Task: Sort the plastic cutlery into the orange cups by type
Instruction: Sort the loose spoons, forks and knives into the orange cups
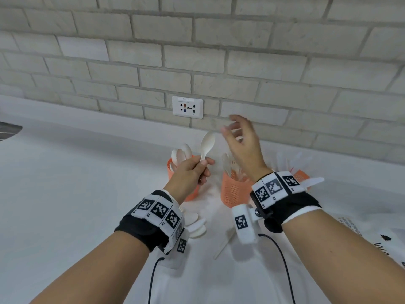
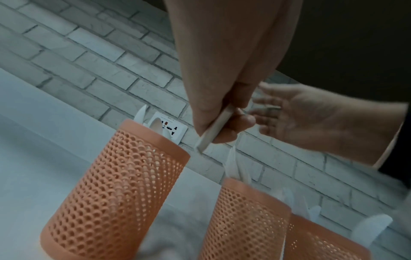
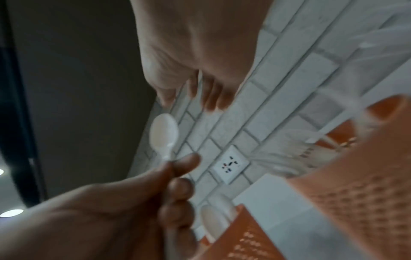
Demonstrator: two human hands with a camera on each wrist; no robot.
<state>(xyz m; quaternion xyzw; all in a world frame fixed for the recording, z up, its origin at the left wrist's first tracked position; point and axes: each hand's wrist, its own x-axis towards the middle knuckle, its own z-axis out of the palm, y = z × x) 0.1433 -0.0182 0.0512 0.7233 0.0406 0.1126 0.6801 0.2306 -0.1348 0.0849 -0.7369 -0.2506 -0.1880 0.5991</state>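
My left hand (image 1: 192, 170) pinches a white plastic spoon (image 1: 207, 143) by the handle, bowl up, just above the left orange cup (image 1: 171, 170), which holds other spoons (image 1: 182, 154). The left wrist view shows the spoon's handle (image 2: 213, 130) gripped in the curled fingers. My right hand (image 1: 241, 139) hovers empty with relaxed, spread fingers above the middle orange cup (image 1: 232, 189), which holds forks (image 1: 228, 165). A third orange cup (image 1: 303, 175) at the right holds knives (image 1: 291, 161). In the right wrist view the spoon (image 3: 163, 135) stands just below my right fingers (image 3: 213, 98).
Loose spoons (image 1: 196, 227) and a thin white utensil (image 1: 223, 244) lie on the white counter (image 1: 87, 183) near my wrists. A brick wall with a socket (image 1: 187, 107) runs behind the cups. Printed paper (image 1: 361, 233) lies at the right.
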